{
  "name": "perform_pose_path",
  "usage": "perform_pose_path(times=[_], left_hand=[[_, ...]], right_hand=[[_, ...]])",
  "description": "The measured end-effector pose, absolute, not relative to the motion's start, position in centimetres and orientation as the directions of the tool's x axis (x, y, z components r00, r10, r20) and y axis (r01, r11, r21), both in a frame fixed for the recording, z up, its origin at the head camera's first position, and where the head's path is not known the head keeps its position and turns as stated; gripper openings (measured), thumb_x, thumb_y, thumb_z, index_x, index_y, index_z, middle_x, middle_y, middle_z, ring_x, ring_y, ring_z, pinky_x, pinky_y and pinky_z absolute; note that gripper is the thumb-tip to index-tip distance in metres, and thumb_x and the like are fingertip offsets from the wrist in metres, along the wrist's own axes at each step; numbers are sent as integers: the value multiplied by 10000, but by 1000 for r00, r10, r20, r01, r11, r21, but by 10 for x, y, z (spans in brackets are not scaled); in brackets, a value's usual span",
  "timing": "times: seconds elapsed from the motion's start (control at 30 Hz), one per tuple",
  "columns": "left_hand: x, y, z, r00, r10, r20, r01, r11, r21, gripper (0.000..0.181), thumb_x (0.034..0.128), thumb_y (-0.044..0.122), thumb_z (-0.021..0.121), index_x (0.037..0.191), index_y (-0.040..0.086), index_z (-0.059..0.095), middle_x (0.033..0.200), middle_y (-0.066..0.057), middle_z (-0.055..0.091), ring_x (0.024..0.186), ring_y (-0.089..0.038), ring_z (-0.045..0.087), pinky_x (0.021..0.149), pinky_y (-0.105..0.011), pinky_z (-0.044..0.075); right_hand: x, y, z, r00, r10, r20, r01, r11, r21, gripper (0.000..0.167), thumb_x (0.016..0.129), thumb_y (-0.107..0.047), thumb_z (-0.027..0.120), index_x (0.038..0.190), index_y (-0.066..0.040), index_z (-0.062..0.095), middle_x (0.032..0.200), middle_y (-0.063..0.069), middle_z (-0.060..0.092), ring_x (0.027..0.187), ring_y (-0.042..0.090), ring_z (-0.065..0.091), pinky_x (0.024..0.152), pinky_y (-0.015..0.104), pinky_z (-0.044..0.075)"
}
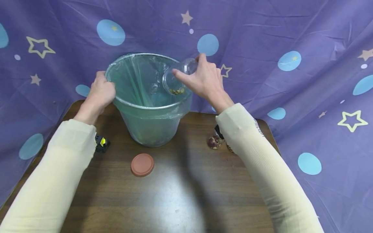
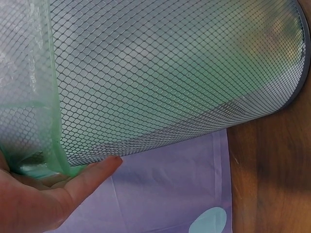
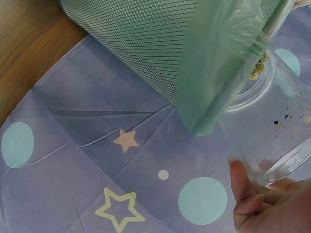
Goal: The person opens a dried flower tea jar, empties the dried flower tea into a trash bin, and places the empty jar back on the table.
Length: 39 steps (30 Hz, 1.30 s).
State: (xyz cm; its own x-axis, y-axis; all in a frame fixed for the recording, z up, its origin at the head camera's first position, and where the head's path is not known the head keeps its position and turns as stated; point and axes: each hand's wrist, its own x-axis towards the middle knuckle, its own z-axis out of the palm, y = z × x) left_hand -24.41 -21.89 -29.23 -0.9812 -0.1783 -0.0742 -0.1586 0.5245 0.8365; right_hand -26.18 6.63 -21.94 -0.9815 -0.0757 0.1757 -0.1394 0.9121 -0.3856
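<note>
Green-lined mesh wastebasket [image 1: 150,127] meets a tipped glass-clear jar [image 3: 277,131]

Green plastic liner [image 1: 145,111] folds over the rim of the wastebasket, which stands on a brown wooden table [image 1: 116,200]. The person's left hand [image 1: 102,89] grasps that rim at its left side, liner included. The right hand [image 1: 204,77] grips the jar near its base and holds it tilted at the basket's right side, mouth towards the opening. Yellowish dried bits [image 1: 177,91] lie just inside the mouth, and dark specks dot the jar's wall. A round terracotta-coloured lid [image 1: 142,164] lies on the table, nearer the person than the basket. Beside the right sleeve [image 1: 259,161] sits a rounded dark-red and tan piece [image 1: 214,142]. Purple star-patterned cloth [image 1: 247,26] hangs behind.
</note>
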Motion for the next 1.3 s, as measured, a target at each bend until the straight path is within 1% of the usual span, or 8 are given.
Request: perform_pose_path(times=[0.2,0.37,0.5,0.67,0.83,1.03,1.13,1.3], left_hand=[[-243,-218,-291,-981,-177,-77,-160,523,837,615,1004,192,224,1566,33,31,1594,-261,209,1471,-392,214,1213,-551,203],[-243,-219,-291,-981,-177,-74,-158,524,837,612,1002,188,224,1563,27,40,1592,-261,213,1472,-394,210,1214,-552,198],[-244,-219,-292,-982,-173,-73,-154,524,837,612,1000,181,228,1562,24,43,1587,-266,224,1474,-402,211,1216,-556,188],[-244,-219,-292,-983,-167,-70,-149,524,839,610,1003,180,232,1561,18,45,1581,-272,232,1470,-404,217,1217,-557,186],[-243,-218,-292,-984,-169,-63,-145,529,836,610,1000,177,234,1559,13,53,1580,-274,229,1470,-399,214,1219,-552,184],[-244,-218,-292,-983,-169,-65,-147,534,832,613,1000,175,234,1560,10,47,1584,-277,222,1476,-404,204,1221,-554,178],[-244,-219,-293,-983,-171,-67,-150,534,832,612,1001,176,235,1559,10,48,1582,-281,222,1473,-409,210,1219,-555,182],[-244,-220,-292,-981,-181,-65,-154,536,830,609,998,181,237,1556,11,62,1578,-278,230,1466,-401,217,1215,-550,197]], right_hand=[[-263,68,-220,-957,-171,236,-247,904,-348,854,809,-684,629,1445,-156,413,1032,67,642,918,214,591,850,347,489],[-264,68,-221,-937,-257,237,-329,878,-348,877,790,-599,719,1442,-133,363,1251,119,618,1147,297,573,1006,416,454],[-265,67,-223,-919,-323,227,-384,861,-333,840,800,-557,737,1418,-111,382,1366,134,566,1216,340,521,1085,439,397],[-264,67,-226,-881,-406,243,-463,844,-269,820,812,-551,730,1439,-126,414,1375,144,563,1191,327,504,1075,429,383],[-264,63,-229,-839,-489,241,-533,827,-178,834,826,-550,714,1483,-146,399,1422,151,522,1257,365,460,1092,470,378],[-263,60,-233,-792,-574,208,-606,781,-153,863,834,-514,726,1536,-178,354,1457,171,464,1280,392,414,1070,514,420],[-263,59,-236,-780,-598,184,-624,768,-145,881,856,-488,714,1555,-142,305,1485,190,432,1320,399,396,1125,507,370],[-263,54,-238,-778,-594,204,-623,770,-135,922,832,-479,739,1518,-30,317,1500,164,448,1382,308,413,1209,419,257]])
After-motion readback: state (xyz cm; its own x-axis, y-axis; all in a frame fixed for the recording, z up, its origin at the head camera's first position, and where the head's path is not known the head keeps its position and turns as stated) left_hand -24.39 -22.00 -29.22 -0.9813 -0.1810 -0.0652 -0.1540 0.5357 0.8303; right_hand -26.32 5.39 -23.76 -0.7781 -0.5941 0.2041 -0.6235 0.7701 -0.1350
